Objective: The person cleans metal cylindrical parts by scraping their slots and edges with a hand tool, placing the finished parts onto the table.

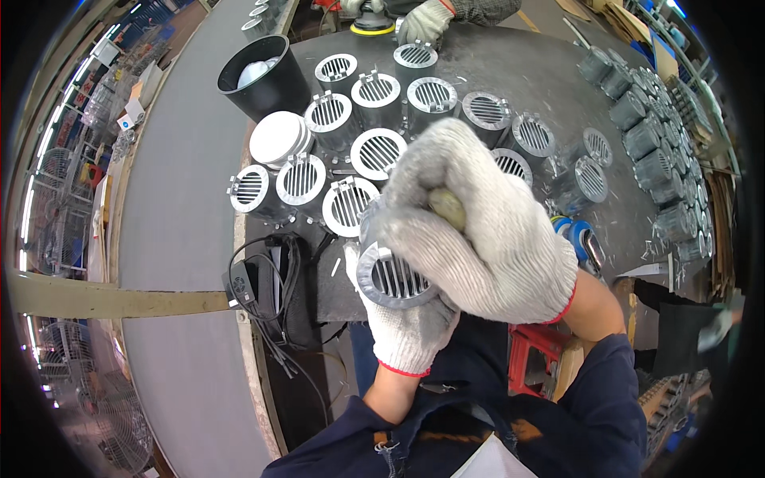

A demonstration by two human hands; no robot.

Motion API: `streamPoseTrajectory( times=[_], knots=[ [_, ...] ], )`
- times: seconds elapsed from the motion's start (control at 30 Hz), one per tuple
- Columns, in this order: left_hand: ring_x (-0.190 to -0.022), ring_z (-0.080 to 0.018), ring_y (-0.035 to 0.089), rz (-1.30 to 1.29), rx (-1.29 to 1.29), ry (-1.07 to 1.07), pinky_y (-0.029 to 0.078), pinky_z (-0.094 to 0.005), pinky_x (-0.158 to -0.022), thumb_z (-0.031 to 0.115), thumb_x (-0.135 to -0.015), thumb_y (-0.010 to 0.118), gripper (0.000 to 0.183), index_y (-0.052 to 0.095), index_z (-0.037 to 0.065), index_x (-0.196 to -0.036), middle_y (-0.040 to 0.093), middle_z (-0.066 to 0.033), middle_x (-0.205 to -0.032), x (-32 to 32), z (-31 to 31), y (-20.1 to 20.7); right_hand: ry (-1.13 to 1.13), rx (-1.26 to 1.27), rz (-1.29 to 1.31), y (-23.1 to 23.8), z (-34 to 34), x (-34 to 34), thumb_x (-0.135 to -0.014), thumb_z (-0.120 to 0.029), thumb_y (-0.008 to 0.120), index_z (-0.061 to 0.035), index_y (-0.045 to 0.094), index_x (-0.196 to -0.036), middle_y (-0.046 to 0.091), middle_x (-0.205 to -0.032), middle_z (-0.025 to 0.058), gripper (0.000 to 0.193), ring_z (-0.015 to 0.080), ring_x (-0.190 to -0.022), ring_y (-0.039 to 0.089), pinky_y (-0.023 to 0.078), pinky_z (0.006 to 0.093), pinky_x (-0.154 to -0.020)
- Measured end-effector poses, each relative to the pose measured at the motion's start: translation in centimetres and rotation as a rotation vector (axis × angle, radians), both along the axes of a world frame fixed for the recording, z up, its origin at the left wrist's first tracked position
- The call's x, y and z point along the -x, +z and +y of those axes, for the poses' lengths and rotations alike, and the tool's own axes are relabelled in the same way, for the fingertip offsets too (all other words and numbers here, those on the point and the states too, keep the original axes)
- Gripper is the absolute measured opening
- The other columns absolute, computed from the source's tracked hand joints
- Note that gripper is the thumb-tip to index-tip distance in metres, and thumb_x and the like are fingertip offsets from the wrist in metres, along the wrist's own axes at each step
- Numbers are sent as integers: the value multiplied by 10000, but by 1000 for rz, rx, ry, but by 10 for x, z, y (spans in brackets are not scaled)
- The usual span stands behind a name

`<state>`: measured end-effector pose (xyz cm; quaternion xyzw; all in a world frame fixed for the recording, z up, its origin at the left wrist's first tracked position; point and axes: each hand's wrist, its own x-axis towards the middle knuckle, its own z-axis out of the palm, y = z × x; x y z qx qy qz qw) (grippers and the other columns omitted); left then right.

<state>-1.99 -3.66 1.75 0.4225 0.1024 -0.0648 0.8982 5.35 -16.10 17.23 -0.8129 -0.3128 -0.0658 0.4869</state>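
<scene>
Both my hands wear white knit gloves with red cuffs. My left hand (412, 338) is wrapped round a grey metal cylinder with a slotted grate end (396, 279), its grate tilted up toward me. Just above it, my right hand (498, 239) is closed in a fist round a tool with a rounded yellowish handle (448, 209). The fist hides the rest of that tool, and I cannot make out its kind. Beyond my hands, several similar cylinders (348, 205) stand grate-up on the dark table (526, 68), many with small metal tabs at the rim.
A black bucket (279, 99) and a stack of white discs (279, 139) stand left. Nearby hangs a black bag (296, 279) with cables. A grey conveyor belt (179, 199) runs alongside. Stacked cylinders (669, 163) line the right. Across the table, another person's gloved hand (426, 21) is beside a yellow-edged sander (373, 29).
</scene>
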Motion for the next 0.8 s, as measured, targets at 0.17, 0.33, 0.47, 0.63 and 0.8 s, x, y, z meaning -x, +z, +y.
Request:
streamPoseTrajectory(
  times=[0.17, 0.33, 0.47, 0.63, 0.8],
  knots=[
    [-1464, -317, 460, -269, -545, -44, 383, -536, -1214, 648, -1010, 531, 792, 331, 193, -1626, 412, -109, -1632, 10, 1, -24, 21, 281, -138, -18, -2, -4, -1000, -250, 732, -25, 630, -1183, 724, -967, 98, 307, 234, -768, 730, 600, 329, -641],
    [-1481, -323, 447, -432, -857, -77, 372, -540, -1224, 542, -1025, 612, 786, 301, 178, -1649, 386, -131, -1657, 10, 0, -64, 161, 158, -549, -33, 6, -9, -916, -240, 807, -64, 665, -1167, 663, -923, 54, 337, 203, -703, 694, 542, 293, -604],
    [-1454, -308, 476, -53, 51, -32, 393, -527, -1204, 585, -1055, 511, 682, 408, 188, -1600, 471, -120, -1601, 0, 2, -56, 151, -141, -356, -26, -6, -6, -904, -169, 822, -40, 615, -1249, 671, -1012, 74, 423, 198, -811, 699, 550, 304, -688],
    [-1410, -301, 515, 102, 849, -120, 426, -504, -1177, 775, -1033, 342, 767, 505, 217, -1534, 545, -67, -1542, -2, 7, -14, 228, -83, -88, -18, -27, 2, -883, -91, 838, -1, 536, -1369, 682, -1135, 109, 579, 203, -979, 704, 574, 326, -824],
    [-1352, -291, 561, 103, 794, -95, 498, -449, -1113, 787, -1020, 376, 768, 545, 209, -1497, 576, -80, -1491, 1, 5, -2, 211, -93, -42, -11, -24, 4, -863, -14, 854, 38, 458, -1489, 694, -1258, 144, 742, 207, -1146, 710, 599, 348, -959]
  ],
)
